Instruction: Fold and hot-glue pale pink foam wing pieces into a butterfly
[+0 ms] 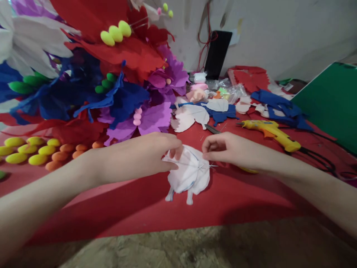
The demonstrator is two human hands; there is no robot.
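My left hand (150,154) is closed on a white foam petal (188,175), which hangs over the red felt sheet (139,208). My right hand (225,149) is pinched at the petal's right edge, where thin wires (208,166) stick out. The petal shows two short stems at its lower edge and a blue line along its rim.
A yellow glue gun (275,134) lies right of my hands, its cable running right. Large red, blue, purple and white foam flowers (117,74) fill the upper left. Yellow and orange foam beads (36,152) lie at left. Loose petals (189,117), a green sheet (331,100), plastic bags behind.
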